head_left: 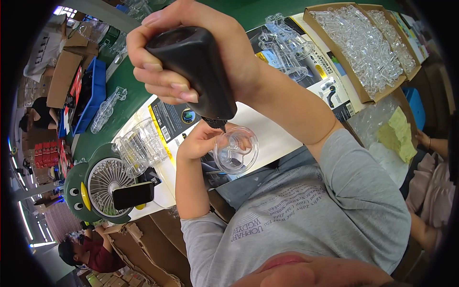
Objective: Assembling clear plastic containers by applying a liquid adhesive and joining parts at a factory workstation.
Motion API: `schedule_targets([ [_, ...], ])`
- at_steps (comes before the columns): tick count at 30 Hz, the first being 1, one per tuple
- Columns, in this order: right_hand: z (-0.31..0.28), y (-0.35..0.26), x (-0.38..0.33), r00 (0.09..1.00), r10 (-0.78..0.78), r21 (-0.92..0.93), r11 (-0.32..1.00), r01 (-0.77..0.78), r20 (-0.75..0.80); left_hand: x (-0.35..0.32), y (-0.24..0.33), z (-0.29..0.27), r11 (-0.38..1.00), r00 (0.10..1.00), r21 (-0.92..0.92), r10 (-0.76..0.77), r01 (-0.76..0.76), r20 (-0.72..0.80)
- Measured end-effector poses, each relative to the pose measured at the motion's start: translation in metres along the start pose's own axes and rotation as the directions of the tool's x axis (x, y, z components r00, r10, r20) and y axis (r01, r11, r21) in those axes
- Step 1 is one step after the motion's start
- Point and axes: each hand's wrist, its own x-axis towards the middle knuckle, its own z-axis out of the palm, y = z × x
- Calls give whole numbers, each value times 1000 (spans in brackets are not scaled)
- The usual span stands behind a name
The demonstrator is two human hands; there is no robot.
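My right hand point(234, 52) is wrapped round a black squeeze bottle point(196, 67), held tilted with its narrow tip downward. The tip is at the rim of a clear plastic piece point(237, 165) with a round, cup-like end; whether they touch I cannot tell. My left hand point(195, 142) grips this clear piece from behind and its left side, with fingers seen partly through it. Several similar clear pieces point(141, 146) stand to the left of my left hand. More clear pieces point(287, 48) lie on printed card sheets beyond my right forearm.
A cardboard box point(313, 21) full of small clear parts stands at the far right. At left are a green fan point(76, 190) with a black phone point(133, 195) before it, and a blue tray point(98, 93). Yellow paper point(398, 134) lies right, near another person's hand point(422, 139).
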Motion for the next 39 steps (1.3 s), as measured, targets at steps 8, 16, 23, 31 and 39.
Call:
schedule_targets([
  [8, 4, 1, -2, 1000, -4, -13, 1000, 4, -14, 3, 2, 1, 999, 998, -5, -48, 48, 28],
  [16, -2, 3, -2, 996, 36, 112, 993, -45, 81, 3, 3, 3, 998, 998, 15, -69, 68, 4],
  [23, -12, -5, 4, 996, -44, 224, 974, 26, 72, 0, 2, 0, 998, 999, 59, -38, 39, -4],
  [31, -20, -28, 0, 950, -271, -71, 962, 263, -154, -3, 0, -5, 999, 987, 9, 44, -43, -156],
  [39, -24, -27, -5, 821, -571, -961, 215, 173, 20, -14, 4, -23, 971, 844, 43, 228, -237, -485],
])
